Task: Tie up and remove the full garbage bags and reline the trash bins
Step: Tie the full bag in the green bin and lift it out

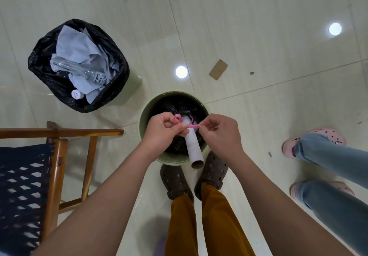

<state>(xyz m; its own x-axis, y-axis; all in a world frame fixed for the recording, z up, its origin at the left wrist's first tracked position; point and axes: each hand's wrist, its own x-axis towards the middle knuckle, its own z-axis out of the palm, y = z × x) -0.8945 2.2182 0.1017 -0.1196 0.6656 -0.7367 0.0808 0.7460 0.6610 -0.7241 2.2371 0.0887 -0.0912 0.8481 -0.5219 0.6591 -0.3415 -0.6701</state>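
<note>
A thin pink twist tie (186, 123) runs roughly crosswise between the person's two hands, directly above the gathered neck of a glossy black plastic garbage bag (179, 106) that sits inside a round pale-green plastic trash bin (142, 116). The left hand (163, 129) pinches a looped end of the tie with curled fingers; the right hand (218, 131) pinches the other end between thumb and forefinger. The tie's long axis thus lies left to right, with both hands about equally close, so the coming tightening seems to turn on pulling the ends apart or twisting them round the neck. A pale cardboard tube (194, 146), smooth and cylindrical, leans out over the bin's near rim, its long axis running toward the person; whether the tie goes round it cannot be told. Farther left stands a second bin lined with crinkled black plastic (39, 60), full of white crumpled paper and a clear glass bottle (83, 72), not yet tied. A wooden chair (59, 132) with dark woven webbing stands nearby on the shiny cream floor tiles (258, 37).
</note>
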